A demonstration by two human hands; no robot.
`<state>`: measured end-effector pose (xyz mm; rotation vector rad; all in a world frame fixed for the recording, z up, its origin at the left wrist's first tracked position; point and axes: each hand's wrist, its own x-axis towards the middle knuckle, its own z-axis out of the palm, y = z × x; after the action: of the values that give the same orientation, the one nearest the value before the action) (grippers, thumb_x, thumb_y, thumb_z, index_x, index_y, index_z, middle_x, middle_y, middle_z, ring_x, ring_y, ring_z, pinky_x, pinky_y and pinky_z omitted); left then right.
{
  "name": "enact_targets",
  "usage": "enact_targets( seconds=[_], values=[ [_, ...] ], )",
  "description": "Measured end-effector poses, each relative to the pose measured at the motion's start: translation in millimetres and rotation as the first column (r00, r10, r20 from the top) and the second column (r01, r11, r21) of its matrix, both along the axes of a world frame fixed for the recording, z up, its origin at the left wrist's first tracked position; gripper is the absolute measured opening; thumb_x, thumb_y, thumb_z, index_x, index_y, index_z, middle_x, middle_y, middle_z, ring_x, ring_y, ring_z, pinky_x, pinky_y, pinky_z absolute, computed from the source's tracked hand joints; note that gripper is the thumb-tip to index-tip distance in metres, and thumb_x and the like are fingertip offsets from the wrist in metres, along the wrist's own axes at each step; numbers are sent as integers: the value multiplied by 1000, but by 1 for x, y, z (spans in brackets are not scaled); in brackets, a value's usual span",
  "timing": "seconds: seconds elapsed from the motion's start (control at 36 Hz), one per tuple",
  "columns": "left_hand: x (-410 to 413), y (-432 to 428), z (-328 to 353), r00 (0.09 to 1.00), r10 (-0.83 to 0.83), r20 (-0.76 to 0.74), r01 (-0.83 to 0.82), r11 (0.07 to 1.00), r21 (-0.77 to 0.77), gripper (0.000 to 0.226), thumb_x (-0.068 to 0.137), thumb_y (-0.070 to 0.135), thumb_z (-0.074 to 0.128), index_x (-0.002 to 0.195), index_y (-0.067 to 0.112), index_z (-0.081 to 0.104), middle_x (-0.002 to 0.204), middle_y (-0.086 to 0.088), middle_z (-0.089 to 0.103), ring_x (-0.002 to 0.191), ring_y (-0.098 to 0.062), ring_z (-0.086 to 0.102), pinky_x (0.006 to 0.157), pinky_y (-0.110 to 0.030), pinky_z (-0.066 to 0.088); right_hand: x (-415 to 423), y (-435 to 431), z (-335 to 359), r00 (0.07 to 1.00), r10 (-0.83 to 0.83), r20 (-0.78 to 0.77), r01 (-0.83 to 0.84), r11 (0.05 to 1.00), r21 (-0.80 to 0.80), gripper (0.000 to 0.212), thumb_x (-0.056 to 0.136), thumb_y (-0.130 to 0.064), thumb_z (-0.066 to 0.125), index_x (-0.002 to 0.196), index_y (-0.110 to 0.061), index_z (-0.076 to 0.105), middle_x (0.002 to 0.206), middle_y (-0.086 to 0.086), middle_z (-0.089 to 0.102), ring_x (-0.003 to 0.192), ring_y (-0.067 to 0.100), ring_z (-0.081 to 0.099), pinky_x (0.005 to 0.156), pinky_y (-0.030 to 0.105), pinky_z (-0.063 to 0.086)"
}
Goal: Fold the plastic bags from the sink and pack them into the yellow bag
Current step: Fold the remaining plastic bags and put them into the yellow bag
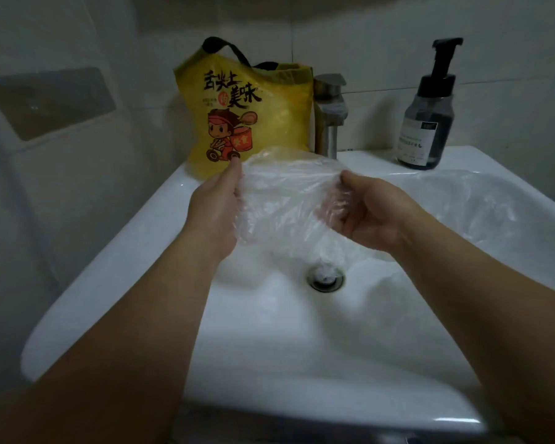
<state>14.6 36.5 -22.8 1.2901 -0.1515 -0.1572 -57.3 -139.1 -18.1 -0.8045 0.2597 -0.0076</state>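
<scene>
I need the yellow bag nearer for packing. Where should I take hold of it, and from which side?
Grip the black handle looping above the yellow bag, coming from above. The bag stands upright on the sink rim with the faucet close on its right, so the top loop looks easiest.

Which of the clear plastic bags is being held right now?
The crumpled clear bag above the drain, gripped by the left hand and right hand. The other clear bag lies untouched along the sink's right side.
</scene>
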Motion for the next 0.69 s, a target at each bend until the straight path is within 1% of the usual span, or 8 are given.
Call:
enact_targets(
  seconds=[0.17,0.22,0.28,0.33,0.44,0.53,0.64,0.69],
  values=[
    [10,5,-5,999,11,-39,-12,999,-39,63,80,53,69,124,9,63,126,-16,63,120,-33,58,106,-50,43,3,-6,-1,980,-194,-49,193,981,-26,28,97,-28,54,81,-6,59,58,1,54,57,13,48,62,26,57],
    [12,7,-7,999,7,-33,-7,1000,-16,70,72,54,71,124,8,62,131,-16,59,125,-34,53,109,-53,39,3,-9,0,981,-195,-26,195,980,24,32,95,-34,56,114,-8,58,66,3,60,67,17,54,68,30,57],
    [8,6,-5,1000,5,-31,-5,1000,-4,52,86,44,66,126,11,60,125,-12,65,120,-29,59,108,-48,41,4,-15,-2,979,-196,49,196,981,2,45,95,-30,57,137,-23,42,81,7,63,78,22,56,76,35,54],
    [9,4,-6,1000,-5,16,4,1000,28,37,98,31,56,133,20,52,108,2,68,103,-15,64,101,-38,46,1,-15,-1,974,-186,131,202,972,-119,48,96,-15,54,138,-32,39,92,9,62,82,24,54,81,38,51],
    [9,6,-5,984,-97,150,85,993,85,37,103,18,46,134,37,47,97,17,67,92,-4,65,75,-26,53,-2,-14,1,965,-177,194,224,940,-256,39,94,3,47,129,-15,51,89,7,62,78,19,55,84,36,51],
    [9,9,-4,982,-121,142,104,987,122,22,98,12,53,106,27,67,84,10,72,83,-9,64,80,-31,47,-3,-16,2,971,-135,197,188,940,-284,26,90,8,50,105,-11,58,72,3,59,69,16,52,77,33,52],
    [8,10,-7,976,-119,183,70,964,255,22,90,10,66,108,24,65,110,0,69,105,-16,64,99,-35,47,-6,-19,1,982,-161,102,190,877,-440,58,84,14,57,139,2,41,117,15,57,99,25,61,88,33,54],
    [7,13,-9,959,-97,268,-13,924,382,28,87,9,70,109,24,63,106,1,68,101,-14,64,94,-26,49,-6,-19,-2,985,-162,58,158,718,-677,61,83,14,60,140,1,42,119,12,55,102,28,61,88,33,54]
  ],
)
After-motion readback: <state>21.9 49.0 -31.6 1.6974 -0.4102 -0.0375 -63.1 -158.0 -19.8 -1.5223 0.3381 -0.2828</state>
